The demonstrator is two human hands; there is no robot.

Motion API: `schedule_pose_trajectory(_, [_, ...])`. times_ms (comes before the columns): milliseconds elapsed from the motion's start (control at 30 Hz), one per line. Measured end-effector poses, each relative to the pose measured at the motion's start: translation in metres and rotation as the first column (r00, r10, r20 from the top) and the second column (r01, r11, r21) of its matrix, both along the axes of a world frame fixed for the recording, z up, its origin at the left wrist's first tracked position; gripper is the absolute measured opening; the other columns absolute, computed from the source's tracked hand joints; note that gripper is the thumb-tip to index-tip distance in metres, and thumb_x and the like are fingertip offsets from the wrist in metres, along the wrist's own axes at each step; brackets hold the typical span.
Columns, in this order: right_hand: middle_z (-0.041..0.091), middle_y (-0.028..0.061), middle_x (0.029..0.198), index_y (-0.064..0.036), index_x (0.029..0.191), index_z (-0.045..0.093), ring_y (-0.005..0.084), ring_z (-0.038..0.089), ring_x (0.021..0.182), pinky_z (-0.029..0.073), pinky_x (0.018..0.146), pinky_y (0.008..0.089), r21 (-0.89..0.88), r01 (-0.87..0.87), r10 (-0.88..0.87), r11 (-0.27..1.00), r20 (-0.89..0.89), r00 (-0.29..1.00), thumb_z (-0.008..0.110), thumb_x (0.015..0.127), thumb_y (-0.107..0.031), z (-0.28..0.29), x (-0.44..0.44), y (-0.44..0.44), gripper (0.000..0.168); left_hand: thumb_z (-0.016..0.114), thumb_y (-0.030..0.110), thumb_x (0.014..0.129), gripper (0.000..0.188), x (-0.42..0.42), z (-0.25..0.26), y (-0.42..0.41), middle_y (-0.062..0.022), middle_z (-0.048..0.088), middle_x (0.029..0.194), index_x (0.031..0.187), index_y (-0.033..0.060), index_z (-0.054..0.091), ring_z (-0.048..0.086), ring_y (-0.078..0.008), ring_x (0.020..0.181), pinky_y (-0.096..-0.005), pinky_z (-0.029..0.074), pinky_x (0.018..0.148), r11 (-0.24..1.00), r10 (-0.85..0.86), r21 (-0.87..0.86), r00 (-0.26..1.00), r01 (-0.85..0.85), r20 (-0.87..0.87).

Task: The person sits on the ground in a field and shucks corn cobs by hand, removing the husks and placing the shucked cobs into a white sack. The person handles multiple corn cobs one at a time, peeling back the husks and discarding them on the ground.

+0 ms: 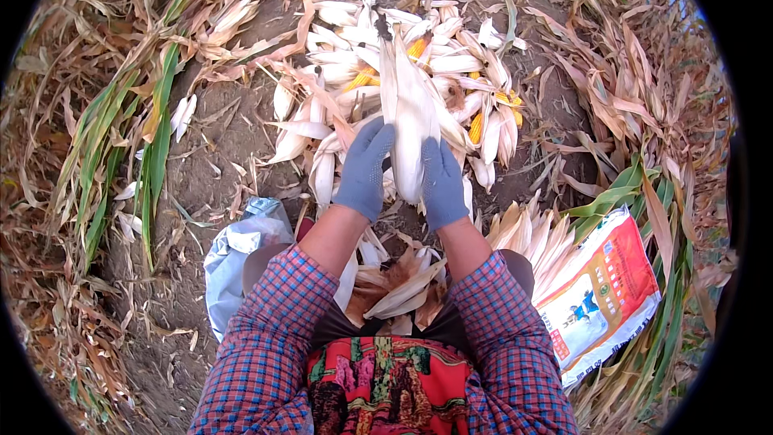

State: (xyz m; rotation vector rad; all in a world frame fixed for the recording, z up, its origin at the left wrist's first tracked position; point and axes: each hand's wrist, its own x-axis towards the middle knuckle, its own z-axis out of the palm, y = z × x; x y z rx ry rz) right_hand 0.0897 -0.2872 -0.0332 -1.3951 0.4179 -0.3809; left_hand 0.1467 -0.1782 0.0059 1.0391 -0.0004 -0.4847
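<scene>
Between my two hands, both in grey knitted gloves, an ear of corn in its pale dry husk (412, 127) is held with its dark silk tip pointing away from me. My left hand (366, 169) grips its left side near the lower end. On the opposite side my right hand (442, 181) presses against the husk. Behind and around it lies a heap of husked-over corn ears (338, 66), with yellow kernels showing on several of them. Loose dry husks (404, 296) lie between my knees.
A pale plastic bag (235, 254) lies by my left knee. At my right, a printed white and red sack (604, 296) lies beside a bunch of pale husks (531, 241). Dry corn stalks and leaves border the bare soil (205, 175) on both sides.
</scene>
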Motion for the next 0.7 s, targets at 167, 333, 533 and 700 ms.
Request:
schedule_pose_trajectory(167, [0.060, 0.0117, 0.108, 0.007, 0.123, 0.050, 0.0134, 0.053, 0.093, 0.044, 0.085, 0.0270, -0.101, 0.042, -0.036, 0.994, 0.064, 0.997, 0.045, 0.098, -0.026, 0.015, -0.004, 0.009, 0.042, 0.056, 0.027, 0.091, 0.041, 0.004, -0.022, -0.005, -0.0074, 0.059, 0.109, 0.124, 0.0034, 0.049, 0.057, -0.0176, 0.100, -0.0305, 0.046, 0.089, 0.952, 0.010, -0.304, 0.996, -0.035, -0.085])
schedule_pose_trajectory(333, [0.062, 0.0146, 0.106, 0.006, 0.120, 0.053, 0.0179, 0.058, 0.090, 0.047, 0.081, 0.0311, -0.166, 0.096, -0.081, 0.981, 0.094, 0.992, 0.046, 0.097, -0.020, 0.033, -0.014, 0.009, 0.035, 0.046, 0.041, 0.094, 0.047, 0.022, -0.030, -0.008, -0.0136, 0.057, 0.116, 0.126, 0.0059, 0.045, 0.055, -0.0254, 0.108, -0.0373, 0.046, 0.095, 0.933, 0.000, -0.355, 0.985, -0.063, -0.174])
schedule_pose_trajectory(533, [0.063, 0.0192, 0.105, 0.003, 0.116, 0.056, 0.0265, 0.062, 0.088, 0.048, 0.080, 0.0342, -0.579, 0.110, 0.019, 0.808, 0.211, 0.977, 0.049, 0.095, -0.017, 0.026, -0.013, 0.011, 0.030, 0.048, 0.041, 0.094, 0.048, 0.042, -0.033, 0.008, -0.0181, 0.057, 0.116, 0.126, 0.0058, 0.044, 0.056, -0.0307, 0.105, -0.0447, 0.047, 0.093, 0.890, 0.059, -0.439, 0.986, -0.123, -0.156])
schedule_pose_trajectory(700, [0.057, 0.0112, 0.114, 0.005, 0.124, 0.050, 0.0145, 0.053, 0.098, 0.044, 0.086, 0.0290, 0.017, 0.288, -0.289, 0.957, 0.076, 0.954, 0.049, 0.097, -0.025, 0.012, -0.006, -0.001, 0.040, 0.055, 0.046, 0.089, 0.058, 0.039, -0.026, 0.012, -0.0196, 0.055, 0.111, 0.124, 0.0015, 0.043, 0.055, -0.0334, 0.104, -0.0456, 0.048, 0.089, 0.913, 0.213, -0.295, 0.947, -0.280, -0.240])
